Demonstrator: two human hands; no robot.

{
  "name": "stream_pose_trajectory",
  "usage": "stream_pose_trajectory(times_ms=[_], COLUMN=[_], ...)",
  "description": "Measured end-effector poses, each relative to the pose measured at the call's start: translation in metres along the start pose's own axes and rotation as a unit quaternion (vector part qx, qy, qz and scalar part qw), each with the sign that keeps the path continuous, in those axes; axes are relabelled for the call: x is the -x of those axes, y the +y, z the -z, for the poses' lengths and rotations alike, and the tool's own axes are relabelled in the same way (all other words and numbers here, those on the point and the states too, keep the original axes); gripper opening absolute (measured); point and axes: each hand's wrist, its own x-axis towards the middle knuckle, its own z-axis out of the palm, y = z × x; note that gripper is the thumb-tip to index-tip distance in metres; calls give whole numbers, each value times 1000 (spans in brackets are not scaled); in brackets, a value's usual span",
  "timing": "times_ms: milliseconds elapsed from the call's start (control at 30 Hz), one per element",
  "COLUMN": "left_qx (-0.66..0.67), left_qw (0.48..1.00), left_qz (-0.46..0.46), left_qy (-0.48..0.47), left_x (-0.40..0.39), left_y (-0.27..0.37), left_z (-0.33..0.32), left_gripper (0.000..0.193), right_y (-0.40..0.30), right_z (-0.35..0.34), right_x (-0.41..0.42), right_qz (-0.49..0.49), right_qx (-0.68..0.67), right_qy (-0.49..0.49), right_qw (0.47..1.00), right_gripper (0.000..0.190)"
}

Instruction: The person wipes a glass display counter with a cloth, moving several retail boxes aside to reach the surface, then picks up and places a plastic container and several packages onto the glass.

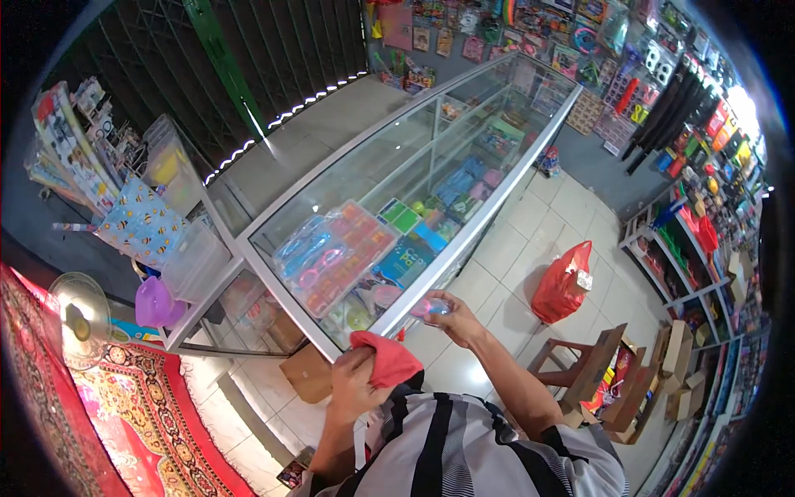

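A folded red cloth (388,359) is bunched in my left hand (355,386), close to the near corner of a glass display case (397,317) with a metal frame. My right hand (461,322) grips a small clear plastic container (432,307) with a bluish and pinkish tint, beside the case's long right edge. The container's exact kind cannot be made out. Under the glass near my hands lie a clear compartment box with orange contents (360,236), blue and pink packaged goods (317,261), and a teal pack (405,261) bearing writing.
A red plastic bag (562,282) stands on the tiled floor to the right. Nearer are a wooden stool (562,360) and open cardboard boxes (599,373). Packaged goods hang on the wall (621,81). At left are a purple plastic bowl (158,302) and a red patterned carpet (158,404).
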Motion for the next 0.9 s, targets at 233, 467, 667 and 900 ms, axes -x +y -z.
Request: stream_pose_trajectory(times_ms=[233, 467, 667, 900], left_qx=[-86, -91, -80, -79], left_qw=[995, 993, 992, 992], left_qz=[-50, -46, -25, -1], left_qy=[-18, -59, -95, -102], left_x=[6, 12, 4, 5], left_y=[-15, -16, -8, -8], left_z=[-12, -9, -1, -2], left_gripper=[45, 48, 42, 42], right_y=[1, 1, 32, 26], right_z=[-43, -74, -87, -101], right_x=[-81, -136, -174, -170], right_qz=[64, 72, 142, 331], right_qx=[201, 189, 231, 546], right_qy=[-14, -122, -94, 28], right_qw=[977, 972, 958, 769], right_gripper=[59, 56, 52, 58])
